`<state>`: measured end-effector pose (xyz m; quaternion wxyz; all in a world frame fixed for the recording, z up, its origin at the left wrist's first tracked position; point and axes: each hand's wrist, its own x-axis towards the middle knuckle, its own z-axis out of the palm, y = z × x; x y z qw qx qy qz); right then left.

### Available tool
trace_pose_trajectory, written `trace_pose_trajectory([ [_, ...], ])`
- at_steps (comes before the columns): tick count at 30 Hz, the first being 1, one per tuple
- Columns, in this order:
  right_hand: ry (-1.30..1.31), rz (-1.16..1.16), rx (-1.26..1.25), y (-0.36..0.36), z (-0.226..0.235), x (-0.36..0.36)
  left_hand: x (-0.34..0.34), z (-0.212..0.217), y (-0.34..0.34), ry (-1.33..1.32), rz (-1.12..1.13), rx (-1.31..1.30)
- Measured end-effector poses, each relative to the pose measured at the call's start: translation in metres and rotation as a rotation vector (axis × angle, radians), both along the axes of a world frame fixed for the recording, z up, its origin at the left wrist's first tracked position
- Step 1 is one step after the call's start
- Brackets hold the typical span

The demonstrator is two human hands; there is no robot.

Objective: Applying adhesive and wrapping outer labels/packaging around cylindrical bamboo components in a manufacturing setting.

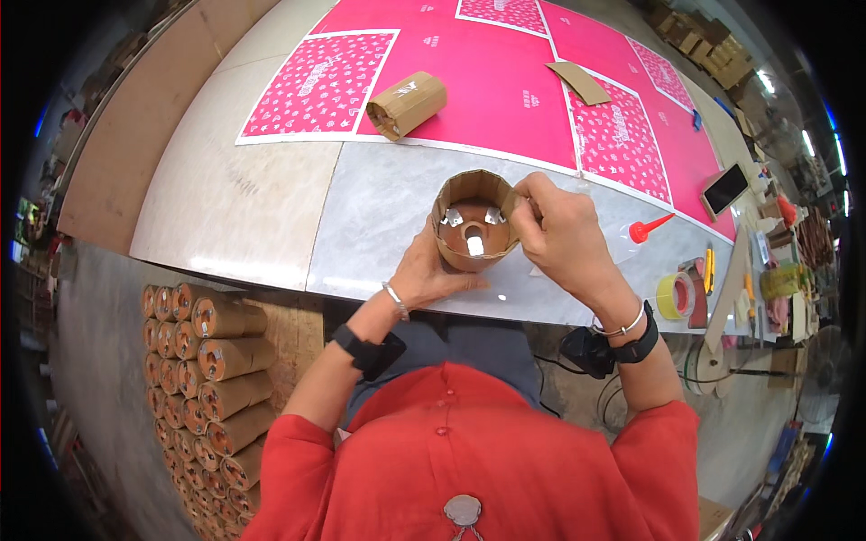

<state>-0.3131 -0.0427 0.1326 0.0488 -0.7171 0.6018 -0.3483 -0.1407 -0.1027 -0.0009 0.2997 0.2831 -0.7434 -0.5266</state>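
Observation:
A brown cardboard tube (475,249) stands with its mouth up at the table's front edge, in the middle of the view. Its inner wall is creased into narrow facets. Down inside lies a round brown disc with a hole, and shiny patches like clear tape show there. My left hand (422,270) wraps the tube from the left and below, its thumb along the near side. At the right of the rim, my right hand (561,225) is closed with thumb and fingers pinching the cardboard edge. Whether anything small sits in that pinch is hidden.
Pink printed sheets (478,72) cover the far table, bearing another cardboard tube (410,104) and a curved cardboard piece (582,84). Rightward are a phone (725,191), red nozzle (648,229), tape roll (675,296) and yellow cutter (709,270). Stacked tubes (230,361) stand below left.

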Motion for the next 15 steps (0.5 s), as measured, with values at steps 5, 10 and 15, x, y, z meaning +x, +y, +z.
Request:
trace_pose_trajectory([
  [5,0.06,0.02,0.015,0.007,0.007,-0.007,-0.014,0.008,0.0,0.109,0.019,-0.096],
  [10,0.014,-0.019,-0.007,0.004,0.001,-0.012,-0.015,-0.013,0.002,0.106,0.139,-0.248],
  [15,-0.087,-0.056,0.068,0.01,-0.001,-0.014,-0.005,-0.009,-0.004,0.036,0.223,-0.409],
])
